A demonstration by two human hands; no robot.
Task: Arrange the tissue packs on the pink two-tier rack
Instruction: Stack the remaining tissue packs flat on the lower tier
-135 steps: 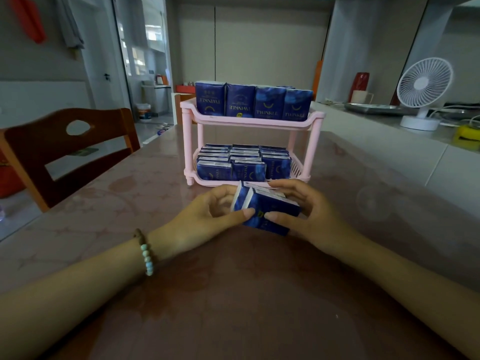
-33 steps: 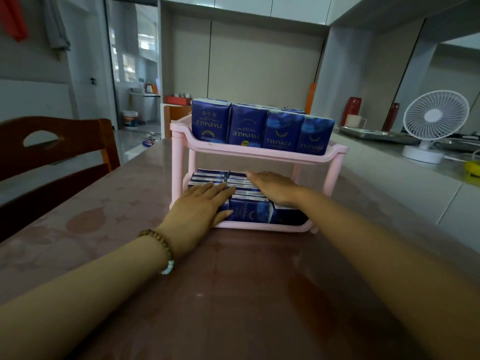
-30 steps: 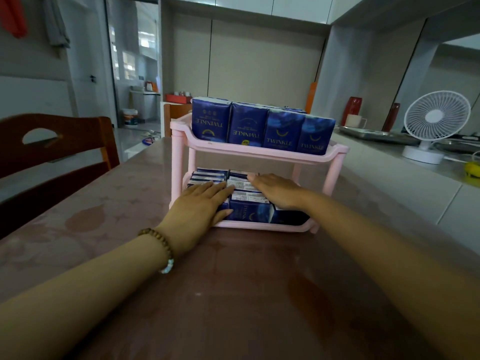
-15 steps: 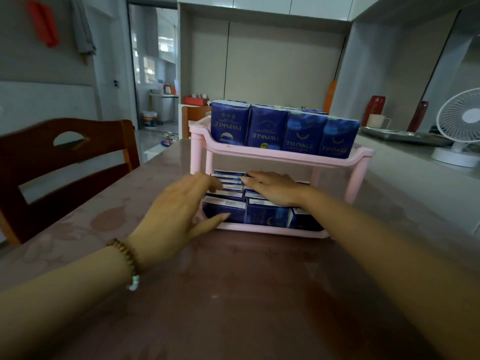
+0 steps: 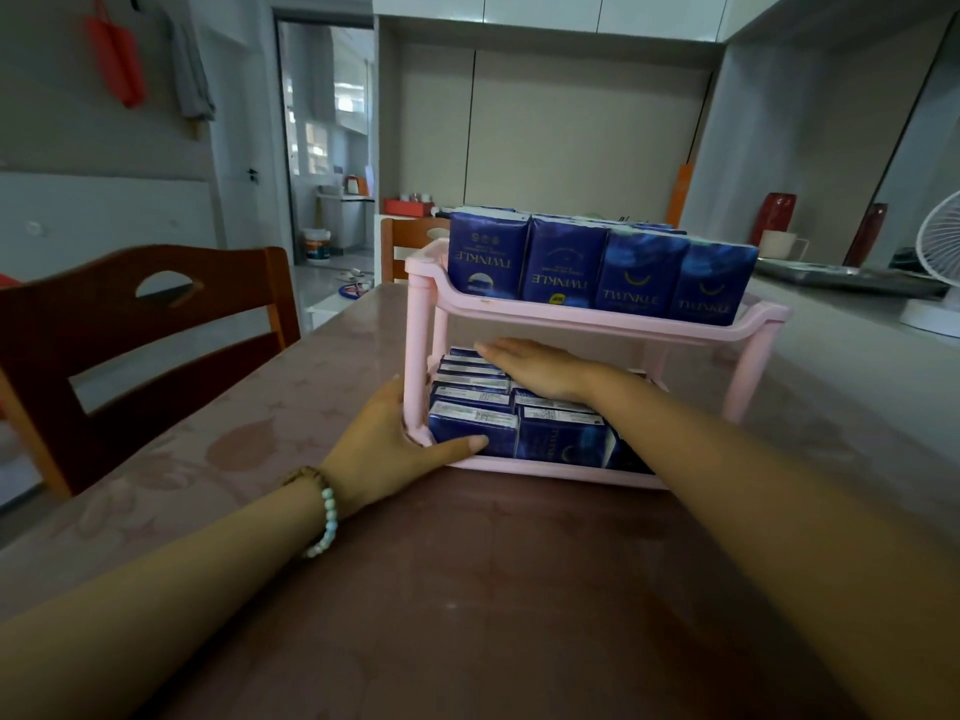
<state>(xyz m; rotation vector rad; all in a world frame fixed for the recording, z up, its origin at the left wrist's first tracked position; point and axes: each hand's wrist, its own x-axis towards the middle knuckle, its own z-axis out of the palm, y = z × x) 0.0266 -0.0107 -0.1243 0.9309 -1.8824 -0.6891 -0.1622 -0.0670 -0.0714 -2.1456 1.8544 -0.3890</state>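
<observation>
A pink two-tier rack (image 5: 597,324) stands on the brown table (image 5: 467,589). Its top tier carries a row of dark blue tissue packs (image 5: 566,267) standing upright. More blue packs (image 5: 561,439) fill the lower tier in rows. My left hand (image 5: 379,449) clasps the rack's front-left corner, with the thumb across the front of the lower left pack and the fingers along the post's left side, their tips hidden. My right hand (image 5: 540,366) reaches into the lower tier and lies flat, fingers straight, on top of the packs there.
A wooden chair (image 5: 130,330) stands at the table's left edge, and a second chair back (image 5: 410,241) shows behind the rack. To the right runs a grey counter with a white fan (image 5: 940,262), a white mug (image 5: 779,245) and a tray.
Both hands carried blue packs from the table into the lower tier. In the last half second my left hand moved off the packs to the rack's front-left corner. My right hand stays flat on them.
</observation>
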